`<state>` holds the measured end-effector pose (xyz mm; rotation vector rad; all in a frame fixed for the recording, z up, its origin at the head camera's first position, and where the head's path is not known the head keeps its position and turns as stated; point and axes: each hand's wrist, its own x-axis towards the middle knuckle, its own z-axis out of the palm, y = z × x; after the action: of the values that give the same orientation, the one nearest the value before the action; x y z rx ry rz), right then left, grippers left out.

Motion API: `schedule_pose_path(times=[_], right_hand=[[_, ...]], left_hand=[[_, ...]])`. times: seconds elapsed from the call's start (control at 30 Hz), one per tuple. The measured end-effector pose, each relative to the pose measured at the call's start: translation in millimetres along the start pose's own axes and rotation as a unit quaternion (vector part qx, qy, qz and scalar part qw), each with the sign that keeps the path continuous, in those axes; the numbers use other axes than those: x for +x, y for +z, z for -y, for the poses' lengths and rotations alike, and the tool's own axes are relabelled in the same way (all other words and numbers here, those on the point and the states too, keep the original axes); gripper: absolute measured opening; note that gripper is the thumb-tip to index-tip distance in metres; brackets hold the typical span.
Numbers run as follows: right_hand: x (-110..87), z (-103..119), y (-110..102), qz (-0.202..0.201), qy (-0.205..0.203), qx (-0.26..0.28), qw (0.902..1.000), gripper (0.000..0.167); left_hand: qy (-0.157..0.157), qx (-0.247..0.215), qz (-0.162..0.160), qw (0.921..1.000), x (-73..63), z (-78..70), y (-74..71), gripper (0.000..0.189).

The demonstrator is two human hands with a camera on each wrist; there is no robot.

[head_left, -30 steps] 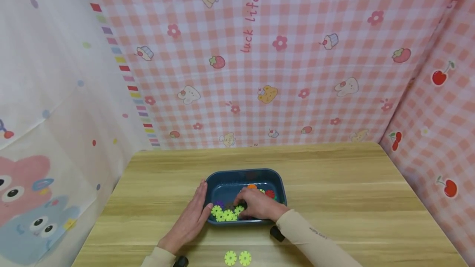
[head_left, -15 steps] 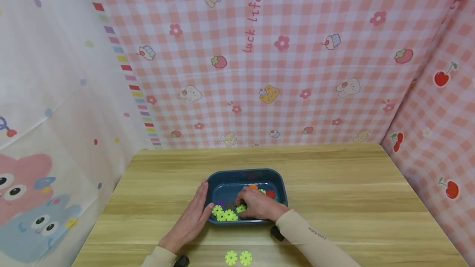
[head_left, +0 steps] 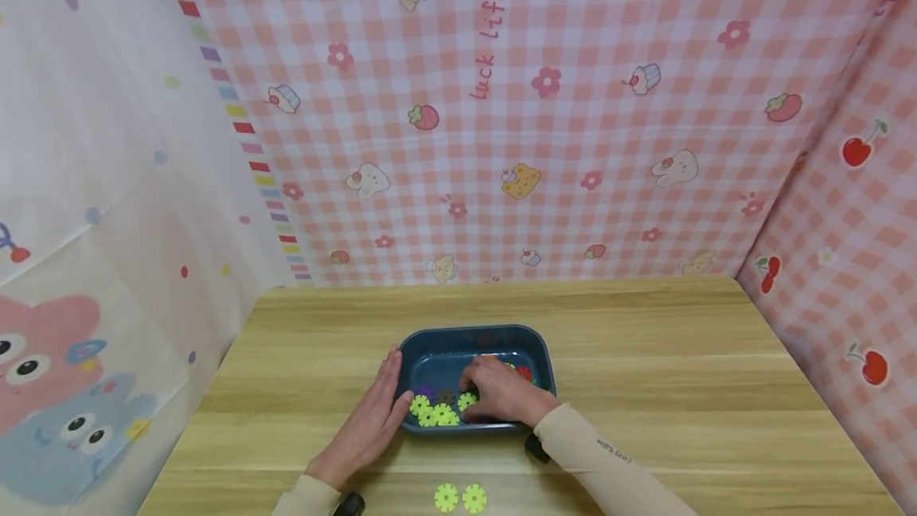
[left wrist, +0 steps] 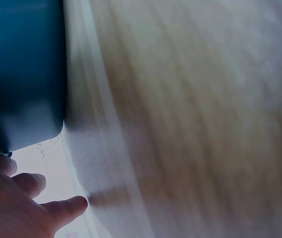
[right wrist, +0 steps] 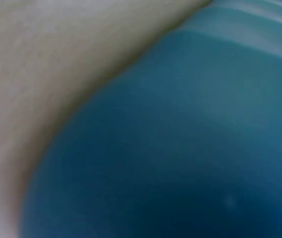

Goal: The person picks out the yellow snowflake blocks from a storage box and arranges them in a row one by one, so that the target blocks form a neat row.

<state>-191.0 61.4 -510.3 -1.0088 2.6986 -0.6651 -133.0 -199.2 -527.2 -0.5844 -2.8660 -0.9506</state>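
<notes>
A dark blue tray (head_left: 473, 336) stands on the wooden table, with several snowflake discs inside. My left hand (head_left: 365, 424) rests along its left side, fingers straight, thumb tip over the rim; in the left wrist view those fingers (left wrist: 64, 210) show below the tray's wall (left wrist: 24, 64). My right hand (head_left: 501, 390) reaches inside, finger and thumb curled about the edges of a yellow-green snowflake disc (head_left: 467, 401). More yellow-green discs (head_left: 442, 413) lie at the tray's front left. The right wrist view shows mostly the tray's blurred blue wall (right wrist: 180, 129).
Two yellow-green discs (head_left: 460, 498) lie side by side at the table's front. A purple disc (head_left: 425, 392), a brown disc (head_left: 446, 396) and a red disc (head_left: 524, 373) are in the tray. A pink checked cloth (head_left: 458, 142) hangs behind the table (head_left: 645, 341).
My right hand has shifted slightly right inside the tray, and the yellow-green disc at its fingers has moved a little with it. The left hand stays at the tray's side.
</notes>
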Motion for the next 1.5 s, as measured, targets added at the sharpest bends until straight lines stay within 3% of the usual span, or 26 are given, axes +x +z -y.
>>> schedule_pose_path(times=[0.23, 0.5, 1.0, 1.5], right_hand=[[-0.3, -1, -2, -0.004, -0.008, -0.001, 1.0, 0.025], [-1.7, -1, 0, -0.001, -0.006, -0.009, 0.9999, 0.027], [-13.4, 0, -18, -0.056, 0.011, 0.07, 0.9959, 0.024], [-34.0, 8, -32, -0.098, -0.018, 0.061, 0.9932, 0.026]], left_hand=[[0.005, -0.002, 0.0, 1.0, 1.0, -1.0, -0.5, 0.067], [-0.006, -0.007, 0.003, 1.0, 0.2, -1.9, 0.7, 0.067], [-0.016, -0.008, 0.013, 0.9998, -1.0, -1.5, 1.0, 0.069], [-0.014, -0.007, 0.008, 0.9998, -0.5, -1.9, -0.8, 0.068]])
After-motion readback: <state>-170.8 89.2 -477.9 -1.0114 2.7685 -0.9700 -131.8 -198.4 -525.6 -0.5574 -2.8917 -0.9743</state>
